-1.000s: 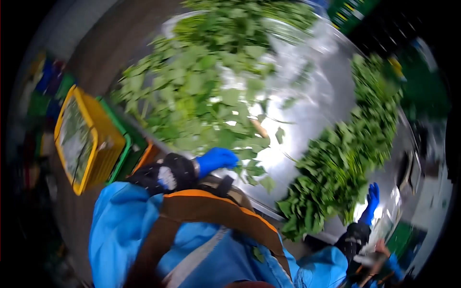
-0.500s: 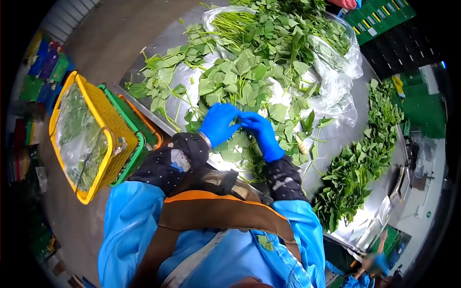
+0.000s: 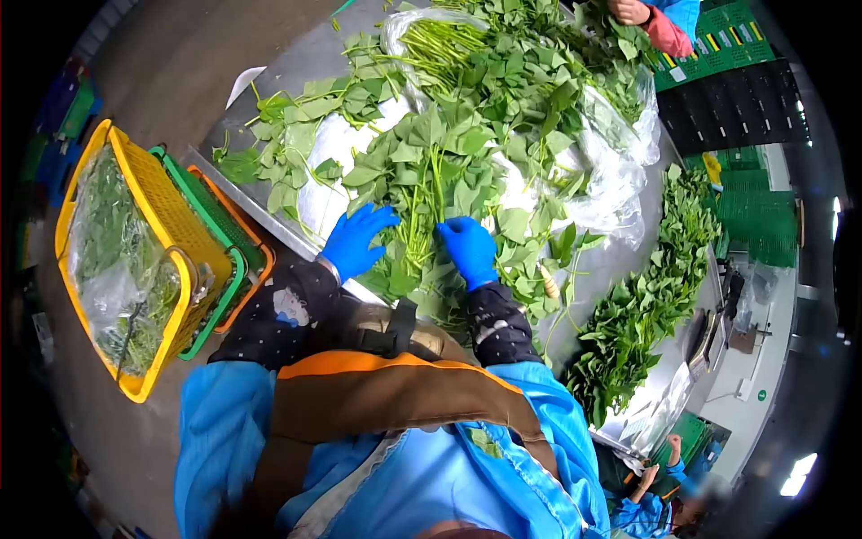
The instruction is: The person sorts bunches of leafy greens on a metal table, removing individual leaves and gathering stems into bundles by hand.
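Leafy green stems (image 3: 417, 202) lie in a loose heap on the metal table (image 3: 220, 166), in front of my body. My left hand (image 3: 357, 242), in a blue glove, is at the heap's near left edge with its fingers spread and nothing in it. At the right side of the stems is my right hand (image 3: 469, 251), gloved too, its fingers bent together around something I cannot make out. A small pale tan object (image 3: 549, 282) lies just right of that hand. Clear plastic (image 3: 615, 193) lies crumpled behind it.
Stacked at left are a yellow basket (image 3: 175, 211) of bagged greens, a green crate (image 3: 235, 283) and an orange one. A long row of greens (image 3: 642, 305) runs along the right. A co-worker's hand (image 3: 628, 12) is at the top; another person (image 3: 651, 503) is lower right.
My hands, together over the leaves half a second ago, are now apart, the left one opened. Stems now lie lengthwise between them. A co-worker's hand has come into view at the top.
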Demonstrator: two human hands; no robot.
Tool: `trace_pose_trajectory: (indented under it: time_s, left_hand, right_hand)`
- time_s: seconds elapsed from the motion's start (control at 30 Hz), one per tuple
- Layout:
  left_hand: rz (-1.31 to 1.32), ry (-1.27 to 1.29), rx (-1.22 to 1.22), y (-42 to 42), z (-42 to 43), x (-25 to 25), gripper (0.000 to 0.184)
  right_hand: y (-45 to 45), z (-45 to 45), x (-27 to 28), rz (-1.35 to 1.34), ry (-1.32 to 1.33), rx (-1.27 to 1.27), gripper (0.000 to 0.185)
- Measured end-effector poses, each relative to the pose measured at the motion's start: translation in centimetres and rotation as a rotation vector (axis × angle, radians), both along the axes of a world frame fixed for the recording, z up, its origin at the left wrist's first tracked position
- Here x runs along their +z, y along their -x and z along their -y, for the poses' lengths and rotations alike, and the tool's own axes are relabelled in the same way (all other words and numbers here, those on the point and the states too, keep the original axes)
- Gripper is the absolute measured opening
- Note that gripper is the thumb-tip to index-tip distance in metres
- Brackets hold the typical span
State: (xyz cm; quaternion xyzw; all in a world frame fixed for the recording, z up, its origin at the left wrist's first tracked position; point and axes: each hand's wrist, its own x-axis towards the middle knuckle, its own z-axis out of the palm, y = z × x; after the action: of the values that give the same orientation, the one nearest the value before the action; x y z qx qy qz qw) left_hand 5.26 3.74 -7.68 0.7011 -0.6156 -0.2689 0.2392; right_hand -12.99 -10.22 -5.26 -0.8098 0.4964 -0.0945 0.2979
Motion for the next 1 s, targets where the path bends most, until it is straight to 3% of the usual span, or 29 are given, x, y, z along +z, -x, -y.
trace_pose_trajectory:
  time_s: [0.07, 0.1, 0.13, 0.2, 0.23, 0.37, 0.4, 0.47, 0.57, 0.63, 0.73, 0.77, 0.87, 0.9, 1.0]
  left_hand:
    - [-0.048, -0.039, -0.017, 0.0, -0.4, 0.1, 0.056]
    - [0.012, 0.084, 0.019, 0.1, -0.4, -0.4, 0.049]
    - [-0.021, 0.065, 0.129, 0.5, -0.4, 0.5, 0.046]
    - [-0.074, 0.03, 0.331, 1.0, 0.2, 4.9, 0.04]
    - [-0.098, 0.23, 0.381, 1.9, 0.6, 6.8, 0.028]
    - [-1.238, 0.047, 0.376, 6.2, 2.7, 8.3, 0.029]
    - [-1.28, -0.004, 0.356, 6.7, 2.8, 7.9, 0.029]
    - [-1.359, -0.132, 0.298, 7.7, 3.0, 6.4, 0.031]
    - [-1.335, 0.002, 0.303, 8.5, 2.6, 6.6, 0.031]
    - [-1.444, 0.054, 0.328, 8.6, 2.7, 7.1, 0.03]
    - [-1.353, -0.171, 0.146, 6.7, 0.9, 5.9, 0.031]
    - [-0.848, -0.43, 0.037, 6.1, 0.8, 6.3, 0.039]
    - [-0.324, -0.007, 0.173, 5.3, -1.0, 8.7, 0.055]
    - [-0.607, 0.027, 0.229, 4.8, -0.4, 9.0, 0.067]
    - [-1.19, -0.031, 0.135, 4.3, 2.0, 11.6, 0.046]
  right_hand:
    - [1.7, 0.7, 1.1, 0.351, -0.262, -0.161, 0.025]
    - [1.7, 0.4, 7.1, 0.45, -0.597, -0.317, 0.024]
    - [2.7, 0.4, 8.0, 0.609, -0.551, -0.243, 0.023]
    - [3.6, 1.0, 6.6, 0.67, -0.727, -0.185, 0.021]
    - [3.9, 0.3, 6.2, 0.698, -0.733, -0.17, 0.021]
    - [3.7, -3.1, 6.0, 0.798, -0.739, -0.123, 0.019]
    - [3.6, -3.8, 6.1, 0.823, -0.74, -0.125, 0.019]
    - [3.6, -4.7, 5.9, 0.84, -0.763, -0.172, 0.018]
    - [3.3, -5.6, 6.3, 0.818, -0.67, -0.198, 0.015]
    - [3.6, -5.1, 5.7, 0.947, -0.589, -0.319, 0.016]
    - [5.2, -2.4, 5.2, 1.287, -0.48, -0.562, 0.021]
    - [5.9, -1.7, 6.0, 1.185, -0.429, -0.523, 0.02]
    - [4.9, -2.5, 9.4, 0.931, -0.329, -0.364, 0.019]
    - [4.3, -3.1, 9.5, 0.893, -0.402, -0.281, 0.017]
    - [0.8, -6.3, 9.0, 0.752, -0.591, -0.024, 0.015]
